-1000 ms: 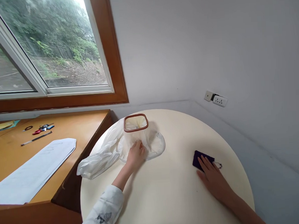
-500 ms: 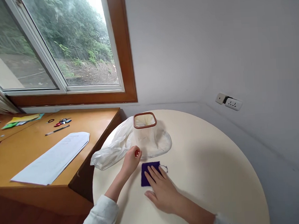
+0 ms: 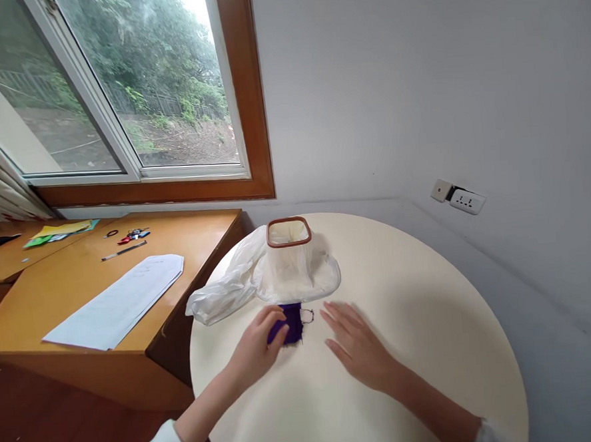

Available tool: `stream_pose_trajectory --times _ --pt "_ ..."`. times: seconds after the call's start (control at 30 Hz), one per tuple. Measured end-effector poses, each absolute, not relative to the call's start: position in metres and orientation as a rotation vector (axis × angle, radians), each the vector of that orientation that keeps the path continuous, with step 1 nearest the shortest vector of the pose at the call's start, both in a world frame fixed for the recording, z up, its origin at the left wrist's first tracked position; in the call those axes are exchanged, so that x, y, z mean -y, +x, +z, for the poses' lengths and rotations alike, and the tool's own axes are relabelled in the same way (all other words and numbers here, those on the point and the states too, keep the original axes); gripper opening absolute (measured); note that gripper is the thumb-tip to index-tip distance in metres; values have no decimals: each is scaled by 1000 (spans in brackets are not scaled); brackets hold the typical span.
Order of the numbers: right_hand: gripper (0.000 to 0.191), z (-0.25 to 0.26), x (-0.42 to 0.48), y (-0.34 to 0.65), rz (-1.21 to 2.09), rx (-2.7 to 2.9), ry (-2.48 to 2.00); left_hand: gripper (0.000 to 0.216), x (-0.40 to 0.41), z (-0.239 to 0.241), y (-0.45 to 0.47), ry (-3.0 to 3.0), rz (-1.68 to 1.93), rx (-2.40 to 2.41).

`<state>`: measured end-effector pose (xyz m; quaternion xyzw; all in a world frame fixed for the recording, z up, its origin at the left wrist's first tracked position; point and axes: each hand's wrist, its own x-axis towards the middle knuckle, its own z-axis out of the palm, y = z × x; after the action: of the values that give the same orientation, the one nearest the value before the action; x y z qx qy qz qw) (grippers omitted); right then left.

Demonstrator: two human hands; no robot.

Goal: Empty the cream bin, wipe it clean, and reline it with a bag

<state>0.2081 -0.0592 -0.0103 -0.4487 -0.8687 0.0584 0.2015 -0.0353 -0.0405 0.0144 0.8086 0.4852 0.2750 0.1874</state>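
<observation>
A small purple cloth (image 3: 292, 324) lies flat on the round cream table (image 3: 410, 294), with a loop of loose thread (image 3: 307, 315) off its right edge. Over the cloth's left part is my left hand (image 3: 256, 347), fingers curved and thumb apart. It hides that side, and whether it touches the cloth I cannot tell. To the right of the thread, my right hand (image 3: 361, 350) holds nothing, its fingers spread low over the tabletop. Just beyond the cloth stands a small bin with a brown rim (image 3: 289, 243), lined with a white plastic bag (image 3: 229, 288) that spills out around it.
A wooden desk (image 3: 196, 230) adjoins on the left, bearing white paper sheets (image 3: 125, 298), a pen (image 3: 124, 251), small red and blue items (image 3: 133, 236) and coloured papers (image 3: 60, 230). Behind are a window (image 3: 167, 89) and a wall with a socket (image 3: 467, 201).
My right hand has lifted off the cloth and moved right. My left hand has come down over the cloth's left side, its fingers now apart. The small red thing in its curled fingers is out of sight.
</observation>
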Motion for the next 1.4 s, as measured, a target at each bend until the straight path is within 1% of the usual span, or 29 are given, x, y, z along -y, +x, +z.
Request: stream_pose_trajectory --times 0.1,0.13,0.2,0.33,0.43,0.63,0.97,1.07,1.2,1.3,1.4 --pt "58 -14 73 253 80 2443 -1359 55 62 11 -11 2420 497 -1146" --pt "61 -18 79 264 84 2464 -1385 63 69 7 -1 2465 425 -1065" --pt "64 -28 90 280 130 2515 -1415 69 78 -3 16 2525 335 -943" --pt "61 -45 105 292 246 2580 -1457 67 87 -24 36 2607 252 -896" --pt "59 -48 107 292 277 2590 -1492 66 87 -31 39 2667 207 -933" --pt "59 -44 106 292 277 2588 -1502 65 87 -29 39 2729 122 -968" --pt "58 -43 108 292 211 2561 -1454 66 86 -27 40 2694 129 -951" --pt "52 -40 104 294 175 2555 -1418 66 85 -28 38 2680 158 -940" --pt "31 -21 73 287 145 2433 -1366 66 85 -28 37 2673 169 -931" --pt "30 9 28 263 22 2345 -1199 66 86 -27 37 2663 163 -944" --pt "34 45 -24 225 -102 2295 -1128 67 87 -24 37 2637 170 -948"
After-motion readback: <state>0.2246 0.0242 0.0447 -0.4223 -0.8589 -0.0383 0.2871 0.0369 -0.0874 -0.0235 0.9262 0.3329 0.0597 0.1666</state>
